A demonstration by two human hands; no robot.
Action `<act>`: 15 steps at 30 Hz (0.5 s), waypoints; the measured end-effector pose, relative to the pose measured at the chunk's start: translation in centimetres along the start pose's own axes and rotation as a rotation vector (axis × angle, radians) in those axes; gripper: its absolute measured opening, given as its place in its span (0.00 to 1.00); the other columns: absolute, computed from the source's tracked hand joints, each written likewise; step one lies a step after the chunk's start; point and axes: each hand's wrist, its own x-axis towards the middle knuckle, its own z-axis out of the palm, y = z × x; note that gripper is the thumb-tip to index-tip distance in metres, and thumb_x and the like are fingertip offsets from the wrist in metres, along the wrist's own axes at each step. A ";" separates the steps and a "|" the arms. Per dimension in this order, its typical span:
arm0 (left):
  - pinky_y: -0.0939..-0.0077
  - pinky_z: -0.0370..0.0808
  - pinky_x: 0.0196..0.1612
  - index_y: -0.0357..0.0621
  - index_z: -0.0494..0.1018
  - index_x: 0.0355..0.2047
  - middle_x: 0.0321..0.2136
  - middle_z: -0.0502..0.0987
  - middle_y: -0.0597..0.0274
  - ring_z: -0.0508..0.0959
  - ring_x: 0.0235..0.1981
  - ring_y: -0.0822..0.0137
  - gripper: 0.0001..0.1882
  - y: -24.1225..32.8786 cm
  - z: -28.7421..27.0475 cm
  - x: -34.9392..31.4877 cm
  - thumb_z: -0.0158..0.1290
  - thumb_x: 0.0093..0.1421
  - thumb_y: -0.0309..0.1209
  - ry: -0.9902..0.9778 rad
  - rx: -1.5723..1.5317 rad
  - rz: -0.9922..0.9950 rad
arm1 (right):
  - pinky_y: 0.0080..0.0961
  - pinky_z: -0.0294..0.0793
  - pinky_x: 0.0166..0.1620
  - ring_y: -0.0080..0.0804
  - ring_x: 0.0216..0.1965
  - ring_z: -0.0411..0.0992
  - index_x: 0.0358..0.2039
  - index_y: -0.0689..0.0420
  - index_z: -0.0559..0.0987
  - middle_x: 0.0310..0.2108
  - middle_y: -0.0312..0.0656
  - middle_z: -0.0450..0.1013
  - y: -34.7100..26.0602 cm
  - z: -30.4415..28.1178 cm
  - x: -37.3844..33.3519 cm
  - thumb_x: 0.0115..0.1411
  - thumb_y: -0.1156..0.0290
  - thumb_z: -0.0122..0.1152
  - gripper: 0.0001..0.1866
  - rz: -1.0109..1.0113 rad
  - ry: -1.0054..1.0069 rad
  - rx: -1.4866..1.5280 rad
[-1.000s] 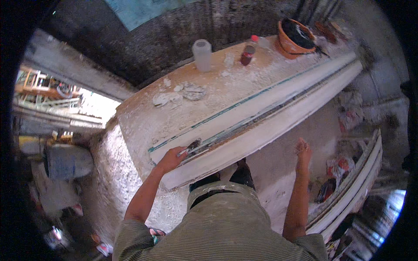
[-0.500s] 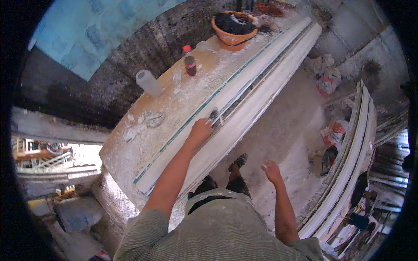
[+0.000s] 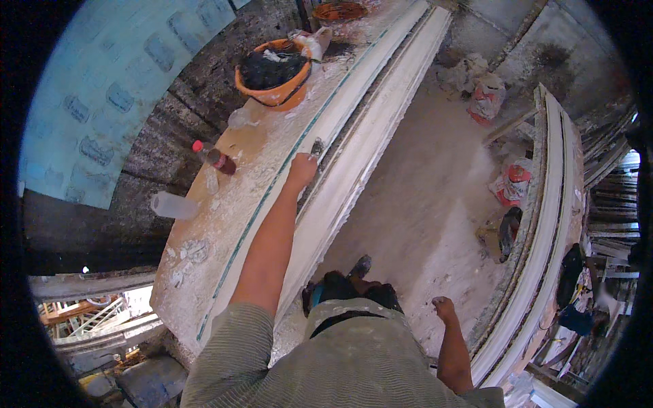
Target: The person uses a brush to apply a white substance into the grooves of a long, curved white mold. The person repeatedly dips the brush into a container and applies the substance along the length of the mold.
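Observation:
My left hand (image 3: pixel 304 170) is closed round a small tool with a dark, flat end (image 3: pixel 317 147), its exact kind too small to tell. Hand and tool are over a long white plaster moulding (image 3: pixel 343 102), which has a teal line down its far left side. Beside it runs a second white moulding (image 3: pixel 382 129), with a dark groove between the two. Both lie along a dusty wooden bench (image 3: pixel 178 253). My right hand (image 3: pixel 444 310) hangs above the floor, away from the bench, its fingers curled; whatever they hold, if anything, cannot be made out.
On the bench stand an orange bucket (image 3: pixel 289 97) with dark contents, a red-capped bottle of dark drink (image 3: pixel 222 162) and a translucent plastic bottle (image 3: pixel 175 205) on its side. More long mouldings (image 3: pixel 554 204) form a barrier at the right. Red-and-white sacks (image 3: pixel 510 182) lie on the floor.
My left hand has slid farther up the moulding with the tool. My view has shifted, so the bucket and bottles appear more to the left. My right hand stays low, off the bench.

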 end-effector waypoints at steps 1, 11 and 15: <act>0.51 0.76 0.42 0.28 0.78 0.37 0.31 0.81 0.32 0.83 0.38 0.42 0.22 0.3 0.4 0.9 0.50 0.65 0.41 0.007 0.037 0.073 | 0.38 0.79 0.45 0.47 0.40 0.80 0.38 0.52 0.84 0.37 0.47 0.82 0.0 -0.8 0.0 0.56 0.66 0.66 0.10 0.069 0.043 0.066; 0.60 0.75 0.25 0.29 0.78 0.37 0.21 0.78 0.44 0.80 0.18 0.54 0.20 5.1 1.6 4.9 0.52 0.66 0.40 0.006 0.170 0.060 | 0.30 0.80 0.31 0.34 0.29 0.81 0.37 0.56 0.83 0.34 0.45 0.82 1.1 -0.1 3.2 0.57 0.66 0.66 0.09 0.501 0.132 0.533; 0.59 0.76 0.24 0.28 0.77 0.35 0.22 0.79 0.42 0.80 0.18 0.53 0.18 12.3 6.8 17.1 0.53 0.65 0.37 0.077 0.202 0.236 | 0.30 0.80 0.29 0.34 0.28 0.81 0.40 0.56 0.81 0.34 0.40 0.81 4.7 1.7 8.1 0.56 0.70 0.64 0.11 0.481 0.019 0.754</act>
